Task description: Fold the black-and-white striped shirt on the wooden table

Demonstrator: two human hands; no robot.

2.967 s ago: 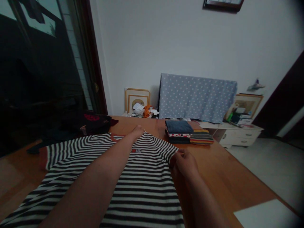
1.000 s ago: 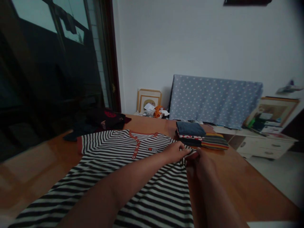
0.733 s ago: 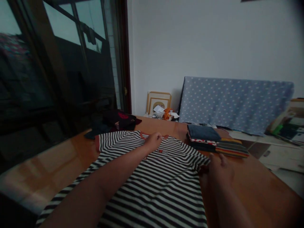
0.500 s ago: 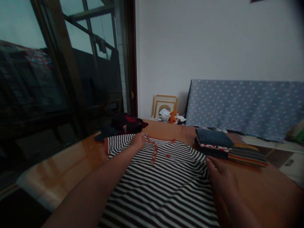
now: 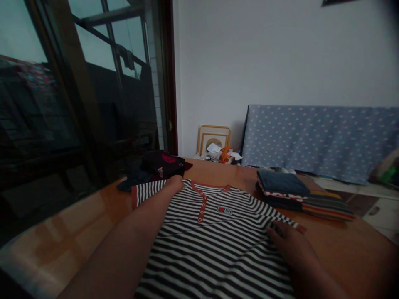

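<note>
A black-and-white striped T-shirt (image 5: 218, 241) lies spread face up on the table, its collar away from me. It has rust-red trim at the neck and cuffs, a buttoned placket and a small chest badge. My left hand (image 5: 174, 183) is closed on the cloth at the left shoulder, close to the collar. Below the right sleeve, my right hand (image 5: 288, 241) has its curled fingers pinching the shirt's side near the armpit. The shirt's lower part runs out of view at the bottom.
Folded clothes with jeans on top (image 5: 282, 182) and a striped folded garment (image 5: 327, 205) lie at the right of the wooden table (image 5: 333, 241). A dark clothes pile (image 5: 162, 164) sits at the back left. Behind stand picture frames (image 5: 215, 135) and a blue dotted cloth (image 5: 311, 137).
My right hand has moved from the right sleeve down to the shirt's side, and that sleeve now lies stretched out flat. My left hand stays at the left shoulder. The view has shifted slightly.
</note>
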